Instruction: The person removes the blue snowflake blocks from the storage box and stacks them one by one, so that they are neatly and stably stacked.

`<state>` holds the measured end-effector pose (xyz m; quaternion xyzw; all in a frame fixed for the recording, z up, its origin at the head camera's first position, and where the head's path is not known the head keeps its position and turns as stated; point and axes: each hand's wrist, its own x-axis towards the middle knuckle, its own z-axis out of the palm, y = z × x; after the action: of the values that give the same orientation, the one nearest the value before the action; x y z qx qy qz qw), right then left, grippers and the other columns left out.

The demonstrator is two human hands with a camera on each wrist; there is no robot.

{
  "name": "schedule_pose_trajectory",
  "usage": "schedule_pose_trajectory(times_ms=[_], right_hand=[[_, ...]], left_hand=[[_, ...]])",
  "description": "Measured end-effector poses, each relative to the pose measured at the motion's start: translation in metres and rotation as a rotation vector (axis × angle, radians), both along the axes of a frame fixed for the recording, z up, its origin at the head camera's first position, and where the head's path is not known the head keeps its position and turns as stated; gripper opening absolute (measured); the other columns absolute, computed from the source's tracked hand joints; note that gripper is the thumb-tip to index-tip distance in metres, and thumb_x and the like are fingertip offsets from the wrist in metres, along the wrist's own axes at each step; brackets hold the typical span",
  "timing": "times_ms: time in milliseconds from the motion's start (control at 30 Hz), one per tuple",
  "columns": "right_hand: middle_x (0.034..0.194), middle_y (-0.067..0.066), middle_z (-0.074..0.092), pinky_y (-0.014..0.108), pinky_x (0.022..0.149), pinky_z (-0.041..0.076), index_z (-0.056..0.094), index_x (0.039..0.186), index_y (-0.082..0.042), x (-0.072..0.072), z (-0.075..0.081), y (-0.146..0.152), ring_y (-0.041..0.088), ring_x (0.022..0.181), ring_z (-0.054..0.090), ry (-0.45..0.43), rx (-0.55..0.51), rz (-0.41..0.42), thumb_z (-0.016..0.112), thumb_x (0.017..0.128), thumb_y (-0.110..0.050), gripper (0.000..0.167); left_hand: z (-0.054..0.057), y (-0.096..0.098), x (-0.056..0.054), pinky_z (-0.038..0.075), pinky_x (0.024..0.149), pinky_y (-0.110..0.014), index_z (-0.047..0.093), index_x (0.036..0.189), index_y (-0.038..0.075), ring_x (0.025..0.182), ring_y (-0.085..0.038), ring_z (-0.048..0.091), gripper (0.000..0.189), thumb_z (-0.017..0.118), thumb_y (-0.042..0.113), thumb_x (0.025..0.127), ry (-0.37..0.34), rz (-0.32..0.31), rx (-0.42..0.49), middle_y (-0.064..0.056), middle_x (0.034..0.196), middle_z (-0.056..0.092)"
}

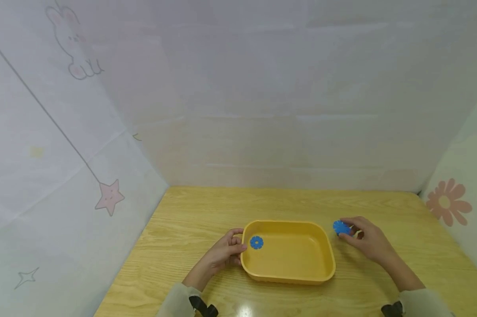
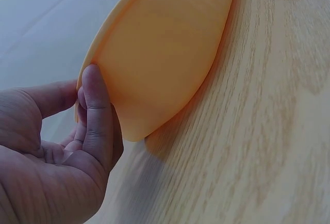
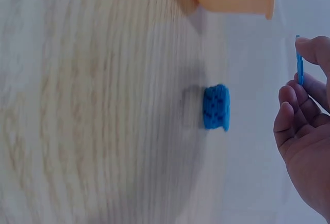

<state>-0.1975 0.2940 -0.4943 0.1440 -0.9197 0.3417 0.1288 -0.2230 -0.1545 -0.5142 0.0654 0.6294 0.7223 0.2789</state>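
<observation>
A yellow plastic tray (image 1: 290, 279) with rounded corners stands on the wooden table. One flat blue flower-shaped disc (image 1: 256, 242) lies inside it, near the left end. My left hand (image 1: 227, 250) grips the tray's left rim, and the left wrist view shows thumb and fingers on either side of that edge. To the right of the tray, my right hand (image 1: 367, 240) pinches a thin blue notched disc (image 3: 300, 68) between thumb and finger. Below this hand a short stack of blue discs (image 3: 216, 107) sits on the table, apart from the fingers; in the head view it is largely hidden.
The light wooden table (image 1: 207, 207) reaches back to a pale cloth wall (image 1: 286, 132). More printed cloth hangs at the left, with a pink star (image 1: 110, 197), and at the right, with a pink flower (image 1: 446, 202).
</observation>
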Motion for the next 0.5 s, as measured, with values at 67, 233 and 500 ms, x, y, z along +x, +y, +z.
schedule_pose_trajectory(times_ms=[67, 233, 500], right_hand=[[0.109, 0.008, 0.065, 0.022, 0.064, 0.051, 0.066, 0.128, -0.004, 0.0, 0.0, 0.005, 0.003, 0.081, 0.054, -0.013, 0.005, -0.021, 0.078, 0.09, -0.017, 0.042], [0.116, 0.015, 0.064, 0.023, 0.067, 0.052, 0.064, 0.131, -0.002, -0.001, -0.007, 0.016, 0.004, 0.085, 0.055, -0.056, 0.003, -0.07, 0.074, 0.094, -0.02, 0.043], [0.121, 0.02, 0.06, 0.034, 0.076, 0.058, 0.059, 0.135, 0.002, -0.005, -0.02, 0.025, 0.027, 0.098, 0.06, -0.112, 0.0, -0.109, 0.069, 0.098, -0.022, 0.046]], left_hand=[[0.0, 0.0, 0.001, 0.056, 0.055, -0.022, 0.029, 0.149, 0.001, 0.065, -0.008, 0.06, 0.059, 0.06, 0.002, 0.099, -0.004, -0.001, 0.0, 0.001, 0.092, 0.057], [0.0, 0.0, 0.001, 0.055, 0.055, -0.022, 0.03, 0.149, 0.002, 0.065, -0.008, 0.06, 0.059, 0.06, 0.002, 0.099, -0.009, 0.004, -0.008, 0.001, 0.093, 0.058], [0.001, -0.001, 0.0, 0.056, 0.056, -0.022, 0.029, 0.149, 0.002, 0.065, -0.008, 0.06, 0.062, 0.063, 0.005, 0.098, -0.009, 0.0, 0.005, 0.002, 0.091, 0.058]])
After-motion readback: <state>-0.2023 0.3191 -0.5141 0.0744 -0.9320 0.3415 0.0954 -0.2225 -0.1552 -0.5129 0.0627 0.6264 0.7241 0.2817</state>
